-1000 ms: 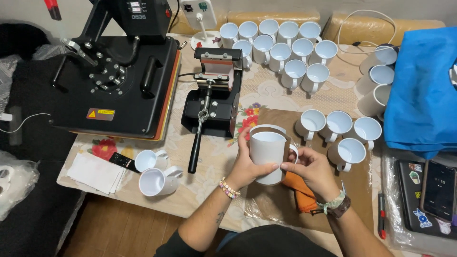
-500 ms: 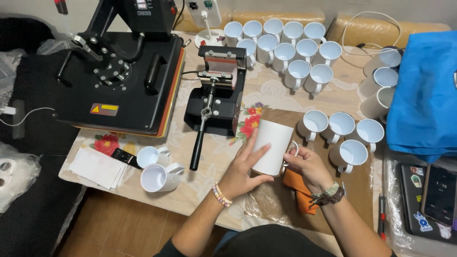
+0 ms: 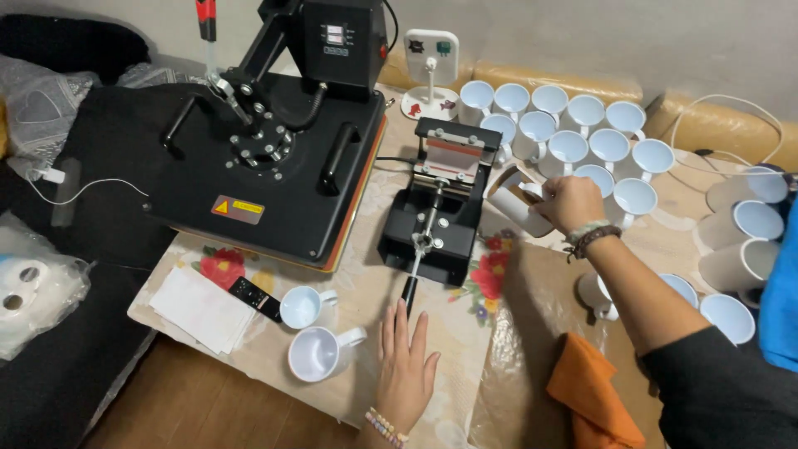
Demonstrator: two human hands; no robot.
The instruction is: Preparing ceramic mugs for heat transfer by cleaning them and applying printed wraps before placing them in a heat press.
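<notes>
My right hand (image 3: 572,203) grips a white mug (image 3: 522,205) wrapped in paper, holding it on its side just right of the small black mug press (image 3: 438,199). My left hand (image 3: 405,364) rests flat and open on the flowered tablecloth (image 3: 366,283), just below the end of the mug press's black lever handle (image 3: 410,293). It holds nothing. Two white mugs (image 3: 322,352) lie left of that hand.
A large black flat heat press (image 3: 264,158) fills the left of the table. Several white mugs (image 3: 582,141) stand in rows at the back right, more at the far right (image 3: 742,237). An orange cloth (image 3: 592,399), white paper sheets (image 3: 202,308), a remote (image 3: 254,298).
My right hand carried the mug up from in front of me to beside the mug press. My left hand let go of it and dropped flat onto the table. The view shifted closer.
</notes>
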